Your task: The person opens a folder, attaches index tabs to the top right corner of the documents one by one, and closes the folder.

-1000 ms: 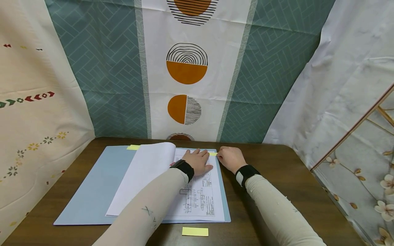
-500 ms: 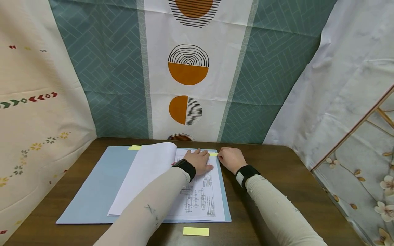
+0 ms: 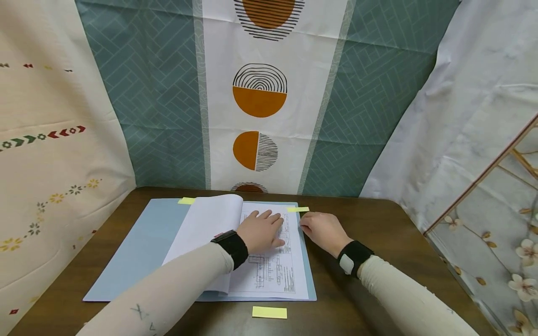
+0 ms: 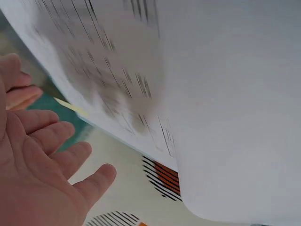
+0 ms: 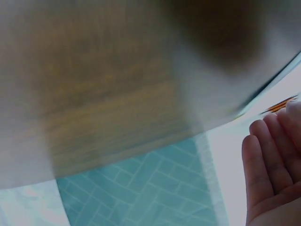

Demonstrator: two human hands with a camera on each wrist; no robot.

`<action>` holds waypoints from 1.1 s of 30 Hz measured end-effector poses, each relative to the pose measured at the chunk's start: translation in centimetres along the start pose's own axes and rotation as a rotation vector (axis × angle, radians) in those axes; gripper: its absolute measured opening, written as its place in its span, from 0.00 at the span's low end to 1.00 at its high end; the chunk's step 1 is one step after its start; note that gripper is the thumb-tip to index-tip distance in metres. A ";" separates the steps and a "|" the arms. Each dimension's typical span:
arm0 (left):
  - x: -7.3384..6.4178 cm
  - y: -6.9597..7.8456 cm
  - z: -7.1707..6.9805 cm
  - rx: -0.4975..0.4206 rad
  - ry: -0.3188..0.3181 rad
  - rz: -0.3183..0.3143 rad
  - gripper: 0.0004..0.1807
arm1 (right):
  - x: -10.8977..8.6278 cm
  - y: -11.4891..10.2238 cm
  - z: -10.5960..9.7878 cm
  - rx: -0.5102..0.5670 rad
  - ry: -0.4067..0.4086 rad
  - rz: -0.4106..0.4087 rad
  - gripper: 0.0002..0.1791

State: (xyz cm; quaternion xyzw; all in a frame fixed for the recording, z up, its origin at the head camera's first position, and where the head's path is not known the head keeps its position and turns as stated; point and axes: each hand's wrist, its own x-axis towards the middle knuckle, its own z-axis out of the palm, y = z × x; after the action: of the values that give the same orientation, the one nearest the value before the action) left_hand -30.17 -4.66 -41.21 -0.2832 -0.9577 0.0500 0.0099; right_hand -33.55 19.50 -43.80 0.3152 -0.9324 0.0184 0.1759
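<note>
In the head view my left hand (image 3: 260, 232) is over the printed page (image 3: 279, 275), fingers spread. The left wrist view shows its fingers straight, holding nothing; a shadow lies on the paper. My right hand (image 3: 325, 231) is beside the right edge of the light blue folder (image 3: 126, 256), fingers loosely bent; the right wrist view shows nothing between them. Just beyond its fingertips a yellow sticky tab (image 3: 298, 209) lies across the page's top right and sticks out past the folder edge. A turned white sheet (image 3: 210, 224) curls up along the fold to the left.
A second yellow tab (image 3: 187, 200) sticks out at the top of the left stack. Another yellow sticky note (image 3: 269, 312) lies on the brown table (image 3: 378, 233) near the front. A patterned cloth (image 3: 277, 107) hangs behind the table.
My right hand has come off the yellow tab and moved slightly right and nearer me, so more of the tab shows. My left hand has drawn back toward me. The head view has shifted slightly.
</note>
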 end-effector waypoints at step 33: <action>-11.6 3.2 1.5 -0.096 0.069 0.279 0.31 | -10.9 -6.2 -4.2 0.141 0.006 -0.207 0.13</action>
State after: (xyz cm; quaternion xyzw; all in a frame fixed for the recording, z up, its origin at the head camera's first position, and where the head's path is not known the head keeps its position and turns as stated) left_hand -18.82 -8.42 -42.91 -0.4153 -0.9094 -0.0049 0.0223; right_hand -20.46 21.46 -44.09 0.4215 -0.8907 0.0666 0.1568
